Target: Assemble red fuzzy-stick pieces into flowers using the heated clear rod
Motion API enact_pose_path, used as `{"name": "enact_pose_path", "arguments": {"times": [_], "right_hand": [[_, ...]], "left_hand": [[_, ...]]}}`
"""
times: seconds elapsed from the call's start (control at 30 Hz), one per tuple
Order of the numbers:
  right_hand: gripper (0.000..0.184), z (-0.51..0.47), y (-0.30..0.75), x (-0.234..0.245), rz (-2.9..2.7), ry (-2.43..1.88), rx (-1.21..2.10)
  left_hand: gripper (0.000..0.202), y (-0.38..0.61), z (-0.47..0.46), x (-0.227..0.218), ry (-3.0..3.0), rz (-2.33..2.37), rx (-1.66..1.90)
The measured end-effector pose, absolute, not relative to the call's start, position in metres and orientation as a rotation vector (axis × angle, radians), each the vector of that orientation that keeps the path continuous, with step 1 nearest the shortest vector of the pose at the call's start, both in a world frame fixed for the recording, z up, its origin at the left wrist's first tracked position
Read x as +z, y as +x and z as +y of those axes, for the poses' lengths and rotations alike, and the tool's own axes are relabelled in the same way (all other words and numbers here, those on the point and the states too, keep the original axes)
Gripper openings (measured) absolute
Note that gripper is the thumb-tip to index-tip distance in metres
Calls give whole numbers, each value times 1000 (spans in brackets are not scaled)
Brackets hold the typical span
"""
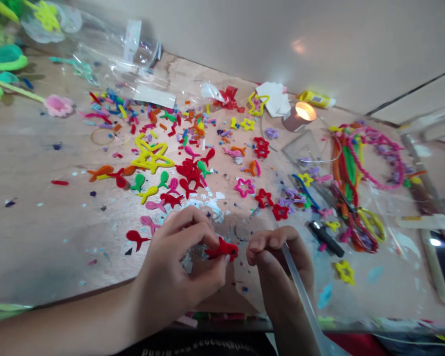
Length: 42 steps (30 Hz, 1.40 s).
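**A:** Starting from the left, what is the left hand (181, 269) doing?

**B:** Its thumb and forefinger are pinched shut on a red fuzzy fish shape (222, 248). The piece sticks out of the fingertips toward 3 o'clock, low over the wooden table (40, 237) near its front edge.

**A:** And the right hand (278, 267)?

**B:** It is at 3 o'clock of the red piece. Its fingers are curled closed round a clear stick (300, 291). The bent fingertips stand just beside the fish's right end, but I cannot tell whether they touch it.

**A:** Where does the stick go?

**B:** It slants off toward 5 o'clock and is cut by the bottom edge. Its upper end is hidden inside the fist.

**A:** Anything else hard to read?

**B:** The left end of the fish is covered by the left fingers. At 12 o'clock of the hands lies a scatter of coloured shapes (189, 170), and at 1 o'clock a lit candle (299, 116). The things under the clear plastic sheet (374, 277) on the far right are blurred.
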State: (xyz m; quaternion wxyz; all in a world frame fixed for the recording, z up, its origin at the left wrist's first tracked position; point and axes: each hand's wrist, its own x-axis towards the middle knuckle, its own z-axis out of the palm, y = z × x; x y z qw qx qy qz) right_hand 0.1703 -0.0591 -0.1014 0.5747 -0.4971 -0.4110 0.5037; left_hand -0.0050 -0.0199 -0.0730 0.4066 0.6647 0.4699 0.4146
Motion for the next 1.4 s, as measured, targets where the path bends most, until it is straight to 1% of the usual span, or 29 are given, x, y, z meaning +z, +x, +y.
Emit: {"name": "enact_pose_path", "arguments": {"times": [0.47, 0.57, 0.83, 0.97, 1.4], "right_hand": [[12, -58, 171, -102, -1002, -1145, 1210], [16, -60, 169, -99, -1075, -1184, 1132], [21, -64, 162, -93, -1373, -1322, 760], [27, -64, 160, -96, -1436, -1283, 687], [27, -59, 142, -89, -1390, -1229, 622]], "left_hand": [[17, -5, -20, -75, 1618, 1174, 984], [18, -5, -20, -76, 1636, 1168, 992], [16, -5, -22, -77, 1794, 1185, 1042], [15, -5, -23, -78, 1878, 1188, 1102], [14, -6, -23, -77, 1961, 1201, 1116]]}}
